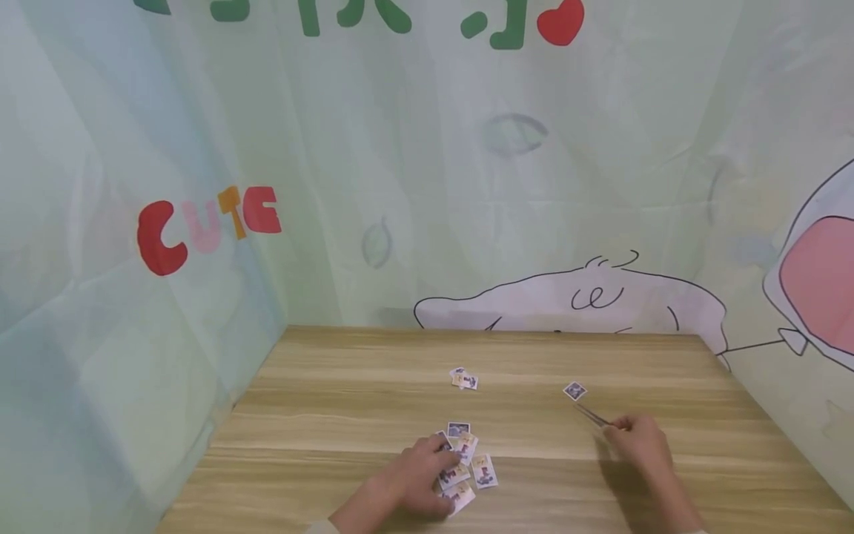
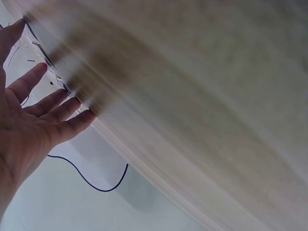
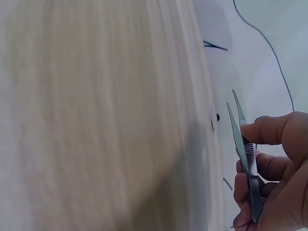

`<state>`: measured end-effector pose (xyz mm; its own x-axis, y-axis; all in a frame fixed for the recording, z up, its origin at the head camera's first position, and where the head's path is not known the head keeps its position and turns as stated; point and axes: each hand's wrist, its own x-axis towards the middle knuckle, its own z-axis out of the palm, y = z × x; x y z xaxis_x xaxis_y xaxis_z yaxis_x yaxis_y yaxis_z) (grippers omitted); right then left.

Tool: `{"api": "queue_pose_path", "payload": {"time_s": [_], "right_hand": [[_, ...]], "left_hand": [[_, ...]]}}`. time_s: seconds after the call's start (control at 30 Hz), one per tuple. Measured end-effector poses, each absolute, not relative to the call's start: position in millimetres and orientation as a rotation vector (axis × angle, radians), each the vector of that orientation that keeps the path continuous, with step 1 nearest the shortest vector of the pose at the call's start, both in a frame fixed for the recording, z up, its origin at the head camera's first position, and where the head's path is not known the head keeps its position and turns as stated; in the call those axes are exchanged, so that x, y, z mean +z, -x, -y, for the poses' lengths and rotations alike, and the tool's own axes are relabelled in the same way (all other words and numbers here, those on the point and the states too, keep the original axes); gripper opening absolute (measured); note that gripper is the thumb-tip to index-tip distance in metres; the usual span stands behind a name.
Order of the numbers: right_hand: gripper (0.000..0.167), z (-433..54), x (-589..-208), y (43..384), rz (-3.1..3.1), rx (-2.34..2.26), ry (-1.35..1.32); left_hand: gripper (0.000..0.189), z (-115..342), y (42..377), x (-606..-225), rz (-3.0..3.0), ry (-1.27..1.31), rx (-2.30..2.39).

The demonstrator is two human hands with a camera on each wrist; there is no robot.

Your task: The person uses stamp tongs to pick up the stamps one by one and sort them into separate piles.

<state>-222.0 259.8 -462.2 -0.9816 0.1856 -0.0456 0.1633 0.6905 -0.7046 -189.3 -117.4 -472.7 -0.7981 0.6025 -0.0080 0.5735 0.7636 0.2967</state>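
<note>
Metal tweezers (image 3: 245,154) are pinched in my right hand (image 1: 640,445), their tips apart with nothing between them in the right wrist view. Just beyond the tips, a small dark picture card (image 1: 574,391) lies on the table. My left hand (image 1: 420,475) rests its spread fingers on a loose group of small picture cards (image 1: 485,471) near the front of the table; it partly covers several of them. In the left wrist view the fingers (image 2: 53,103) are extended and slightly bent. Farther back, a few overlapping cards (image 1: 465,379) lie at the table's middle.
The wood-grain table (image 1: 320,400) reaches back to a pale green cloth backdrop (image 1: 400,163) with printed letters and cartoon shapes. Another cloth side (image 1: 80,334) hangs along the left edge of the table.
</note>
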Motion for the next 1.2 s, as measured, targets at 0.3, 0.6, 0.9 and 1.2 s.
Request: {"api": "queue_pose_path", "payload": {"time_s": [0.3,0.6,0.9,1.2], "right_hand": [[0.018,-243,-459,218,2.829,1.211,0.2],[0.018,-227,-460,215,2.82,1.26,0.152],[0.015,-215,-459,214,2.81,1.283,0.099],[0.01,-201,-462,218,2.786,1.273,-0.015]], "left_hand": [[0.068,117,189,-472,-2.838,-0.942,0.438],[0.067,117,189,-470,-2.834,-0.922,0.461],[0.067,117,188,-470,-2.83,-0.92,0.458],[0.068,116,190,-472,-2.829,-0.921,0.45]]}}
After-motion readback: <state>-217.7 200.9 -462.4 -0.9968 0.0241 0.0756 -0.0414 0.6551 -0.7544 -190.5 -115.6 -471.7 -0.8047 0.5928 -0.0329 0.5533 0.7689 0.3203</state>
